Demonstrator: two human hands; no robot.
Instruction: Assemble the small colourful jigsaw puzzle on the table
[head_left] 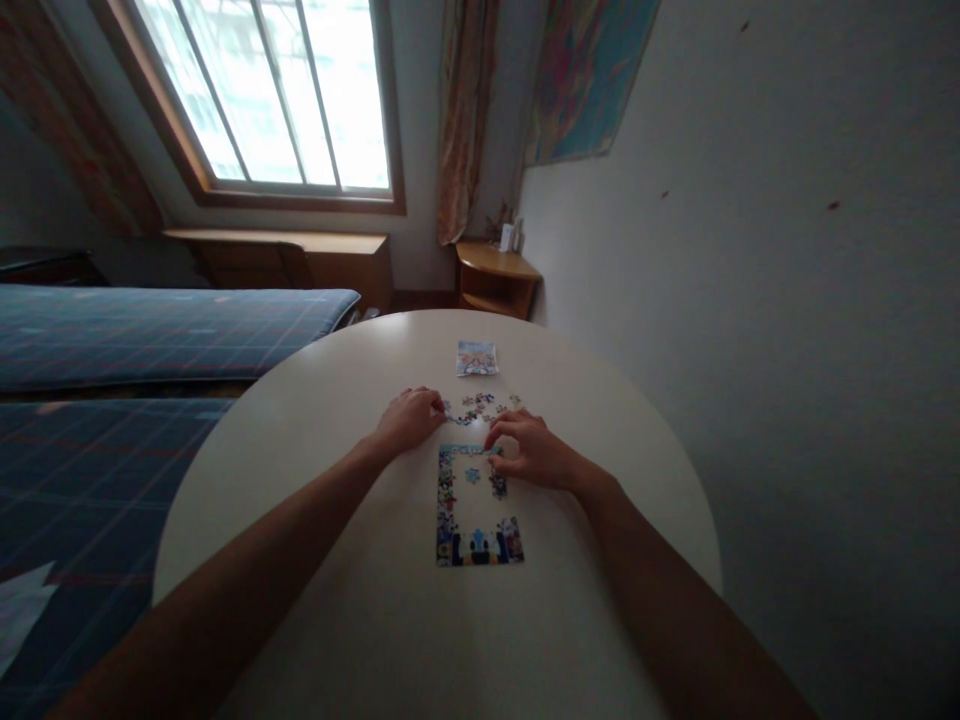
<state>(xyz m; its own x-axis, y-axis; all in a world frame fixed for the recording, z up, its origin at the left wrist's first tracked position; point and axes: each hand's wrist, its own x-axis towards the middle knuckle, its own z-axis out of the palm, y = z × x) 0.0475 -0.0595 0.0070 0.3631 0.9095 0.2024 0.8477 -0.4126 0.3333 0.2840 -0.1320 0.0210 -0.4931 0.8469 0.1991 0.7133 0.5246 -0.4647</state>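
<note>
A partly assembled jigsaw puzzle lies flat on the round white table, its border joined along the left, top and bottom, with a gap low on the right side. Inside the border rests a single loose light-blue piece. My right hand is at the puzzle's upper right corner, thumb and index finger curled in a pinch on a puzzle piece there. Just beyond the puzzle is a scatter of loose puzzle pieces. My left hand rests at their left edge with its fingers curled together; whatever is between the fingertips is hidden.
A small printed packet lies farther back on the white table. To the left are beds with blue plaid covers. A wooden corner shelf stands behind the table, and a bare wall is on the right.
</note>
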